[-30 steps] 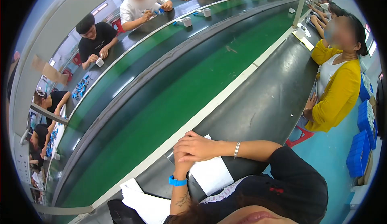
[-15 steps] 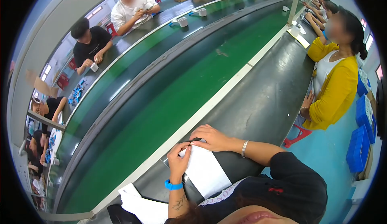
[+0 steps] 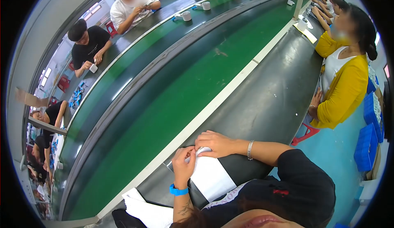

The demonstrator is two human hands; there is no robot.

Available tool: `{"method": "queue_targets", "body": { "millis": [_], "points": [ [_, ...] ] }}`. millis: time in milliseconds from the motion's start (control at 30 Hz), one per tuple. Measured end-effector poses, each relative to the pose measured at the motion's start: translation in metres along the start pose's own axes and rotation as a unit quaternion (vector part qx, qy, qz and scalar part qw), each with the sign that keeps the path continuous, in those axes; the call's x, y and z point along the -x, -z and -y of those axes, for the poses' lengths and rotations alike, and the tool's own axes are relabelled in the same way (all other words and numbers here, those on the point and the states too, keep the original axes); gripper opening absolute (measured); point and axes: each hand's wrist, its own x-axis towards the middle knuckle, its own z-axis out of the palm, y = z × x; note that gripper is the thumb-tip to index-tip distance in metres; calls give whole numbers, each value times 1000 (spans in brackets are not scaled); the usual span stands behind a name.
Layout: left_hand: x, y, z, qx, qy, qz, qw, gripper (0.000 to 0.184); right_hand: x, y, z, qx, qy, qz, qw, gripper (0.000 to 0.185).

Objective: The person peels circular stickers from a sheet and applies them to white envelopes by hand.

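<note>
A white sheet (image 3: pixel 215 178), paper or thin cloth, lies on the black worktop in front of my body. Its far edge is gathered up under my fingers. My left hand (image 3: pixel 183 164), with a blue band at the wrist, is closed with its fingertips pinching that edge on the left. From the right, my right hand (image 3: pixel 214 143), wearing a bracelet, curls over the same edge with its fingers almost touching the left ones. Whether anything is wrapped inside the edge is hidden by the fingers.
Beyond the black worktop (image 3: pixel 262 104) runs a green conveyor belt (image 3: pixel 172 104) carrying white cups (image 3: pixel 186 16). More white sheets (image 3: pixel 147 211) lie by my left forearm. To the right sits a person in yellow (image 3: pixel 347 90), near blue bins (image 3: pixel 365 148). Other people work across the belt.
The sheet's far edge now shows white between my hands, where a dark piece showed before. My fingers have shifted slightly, and the whole view has moved a little.
</note>
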Motion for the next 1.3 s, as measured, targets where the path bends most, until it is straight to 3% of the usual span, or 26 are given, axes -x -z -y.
{"method": "queue_targets", "body": {
  "millis": [67,167,367,567,767,867,1067,1300],
  "points": [
    [-1,-5,6,-30,-45,-36,998,9,-2,4,5,31,1,8,999,31],
    [-1,-6,2,-61,-3,-92,994,8,-2,3,8,53,1,26,998,43],
    [2,-4,2,-71,38,-67,995,7,-1,5,20,54,-31,61,996,51],
    [3,-4,3,-52,44,-56,996,7,0,3,19,18,-32,70,997,44],
    [6,-2,9,-8,46,-49,998,12,-1,5,27,-122,-101,106,982,36],
    [4,1,3,-2,62,-44,997,14,-2,0,20,-239,-115,44,963,36],
    [5,5,3,116,54,21,992,17,-5,7,21,-245,-133,25,960,39],
    [5,4,3,134,59,1,989,14,-3,5,14,-263,-73,-14,962,39]
  ]
}}
